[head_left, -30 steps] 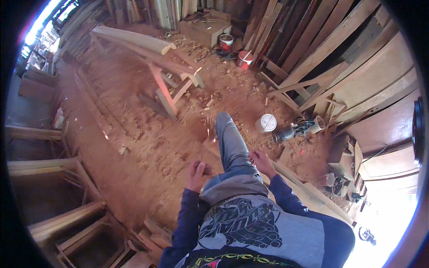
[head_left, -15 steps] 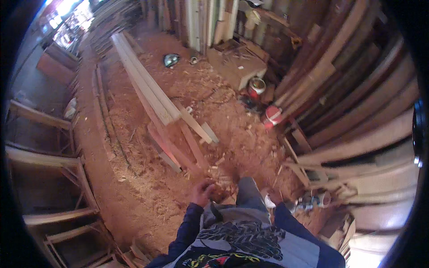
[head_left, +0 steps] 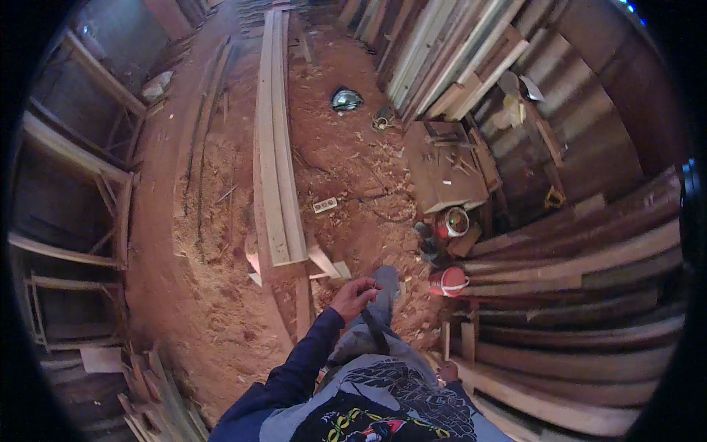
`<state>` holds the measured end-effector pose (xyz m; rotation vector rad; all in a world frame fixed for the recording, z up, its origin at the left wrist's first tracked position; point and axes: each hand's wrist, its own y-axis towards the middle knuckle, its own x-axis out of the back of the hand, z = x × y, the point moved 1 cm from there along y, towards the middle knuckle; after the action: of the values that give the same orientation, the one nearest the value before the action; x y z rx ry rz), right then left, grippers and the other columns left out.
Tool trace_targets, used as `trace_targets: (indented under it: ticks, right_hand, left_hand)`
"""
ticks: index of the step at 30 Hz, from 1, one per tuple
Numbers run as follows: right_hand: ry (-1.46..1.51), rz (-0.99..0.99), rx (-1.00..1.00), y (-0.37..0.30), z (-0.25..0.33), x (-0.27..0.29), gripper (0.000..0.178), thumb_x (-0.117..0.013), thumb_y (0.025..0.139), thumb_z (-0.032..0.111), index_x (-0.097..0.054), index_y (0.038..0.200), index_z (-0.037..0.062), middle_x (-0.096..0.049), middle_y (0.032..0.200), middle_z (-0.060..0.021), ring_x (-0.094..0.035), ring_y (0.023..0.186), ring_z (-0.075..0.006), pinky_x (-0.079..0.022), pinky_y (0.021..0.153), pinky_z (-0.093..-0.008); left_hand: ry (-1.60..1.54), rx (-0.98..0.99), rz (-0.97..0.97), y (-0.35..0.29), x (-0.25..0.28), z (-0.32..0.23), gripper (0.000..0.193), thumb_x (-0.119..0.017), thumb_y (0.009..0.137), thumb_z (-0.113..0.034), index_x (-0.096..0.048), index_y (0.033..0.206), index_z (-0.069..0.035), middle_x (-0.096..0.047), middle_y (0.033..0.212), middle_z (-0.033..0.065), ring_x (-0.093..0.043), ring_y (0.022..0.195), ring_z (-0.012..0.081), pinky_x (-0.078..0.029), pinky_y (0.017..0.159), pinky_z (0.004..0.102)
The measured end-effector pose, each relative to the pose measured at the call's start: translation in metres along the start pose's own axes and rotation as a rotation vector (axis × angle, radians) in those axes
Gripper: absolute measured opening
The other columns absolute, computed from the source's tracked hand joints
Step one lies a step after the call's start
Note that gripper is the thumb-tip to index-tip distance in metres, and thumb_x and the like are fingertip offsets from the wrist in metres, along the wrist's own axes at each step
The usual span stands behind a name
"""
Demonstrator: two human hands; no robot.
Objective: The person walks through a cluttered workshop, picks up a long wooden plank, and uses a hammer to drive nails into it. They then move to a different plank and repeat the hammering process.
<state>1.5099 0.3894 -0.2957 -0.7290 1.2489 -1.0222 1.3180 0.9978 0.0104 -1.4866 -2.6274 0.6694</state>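
Note:
My left hand (head_left: 354,297) hangs in front of my left thigh, fingers loosely bent and a little apart, with nothing visible in it. Just below it, a dark strip (head_left: 375,333) lies against my grey trousers (head_left: 343,349). My right hand (head_left: 447,371) is low beside my right hip, small and partly hidden; its fingers do not show clearly. Ahead of my left hand, long pale planks (head_left: 277,162) lie side by side on a wooden support (head_left: 303,302), their near end closest to me. Neither hand touches them.
Wood shavings cover the reddish floor. A power strip (head_left: 325,205) and a shiny dark helmet-like object (head_left: 346,99) lie right of the planks. A wooden box (head_left: 442,173), an open can (head_left: 452,222) and a red bucket (head_left: 448,281) stand rightward. Frames (head_left: 74,151) line the left; boards (head_left: 560,309) the right.
My view has turned left and moved forward, so the planks now run nearly straight ahead. My left hand has swung forward and rightward across my thigh; my right hand sits lower, near the hip.

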Motion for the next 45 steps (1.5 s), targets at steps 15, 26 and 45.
trace_targets:
  ticks: [15,26,45]
  right_hand:
    - [-0.714,0.048,0.543,0.298,0.422,-0.579,0.014,-0.061,0.094,0.018,-0.065,0.094,0.0055,-0.064,0.082,-0.0077,-0.060,0.062,-0.0200,-0.051,0.054,-0.0332]
    - [-1.291,0.102,0.184,0.542,0.481,-0.825,0.025,-0.062,0.096,0.024,-0.067,0.111,0.0041,-0.068,0.099,-0.0114,-0.065,0.088,-0.0236,-0.053,0.073,-0.0395]
    - [-1.208,0.470,0.513,0.695,0.620,-1.625,0.023,-0.064,0.102,0.030,-0.066,0.107,0.0073,-0.067,0.095,-0.0023,-0.060,0.076,-0.0102,-0.052,0.065,-0.0272]
  left_hand:
    - [0.042,-0.197,-0.318,0.353,0.134,-0.223,0.020,-0.059,0.104,-0.015,-0.066,0.117,-0.002,-0.066,0.097,-0.0006,-0.059,0.087,0.0101,-0.050,0.078,0.0286]
    - [-0.236,0.033,-0.763,0.518,0.291,-0.254,0.018,-0.060,0.105,-0.021,-0.064,0.111,-0.005,-0.063,0.083,0.0013,-0.058,0.071,0.0083,-0.049,0.061,0.0273]
    - [-1.174,-0.690,-0.917,0.826,0.565,-0.590,0.023,-0.059,0.105,-0.023,-0.061,0.123,-0.008,-0.066,0.114,0.0065,-0.066,0.106,0.0228,-0.055,0.094,0.0397]
